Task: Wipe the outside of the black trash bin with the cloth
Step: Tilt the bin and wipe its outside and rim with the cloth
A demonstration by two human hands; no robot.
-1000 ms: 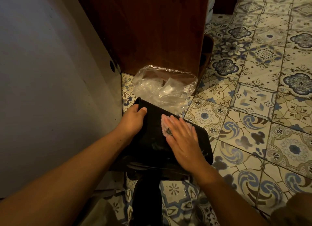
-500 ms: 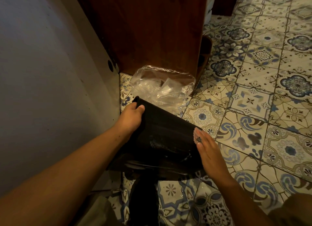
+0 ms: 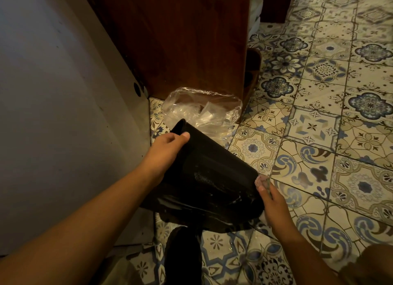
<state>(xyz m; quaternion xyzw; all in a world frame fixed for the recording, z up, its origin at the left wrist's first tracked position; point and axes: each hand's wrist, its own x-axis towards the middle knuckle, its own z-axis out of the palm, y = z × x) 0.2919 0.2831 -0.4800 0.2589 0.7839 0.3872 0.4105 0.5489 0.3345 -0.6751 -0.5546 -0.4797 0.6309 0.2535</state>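
Since a second ago our right hand (image 3: 274, 201) has slid the cloth (image 3: 262, 181) off the top to the right flank of the tilted black trash bin (image 3: 212, 178) on the near floor, while our left hand (image 3: 168, 150) clamps the far rim to steady it.

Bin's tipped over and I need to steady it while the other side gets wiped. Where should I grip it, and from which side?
Grip the black trash bin at its far upper corner, coming from the left, where the left hand holds it now. The edge there looks thin enough to pinch, thumb on top. That probably leaves the broad face and the right side free for the right hand with the cloth.
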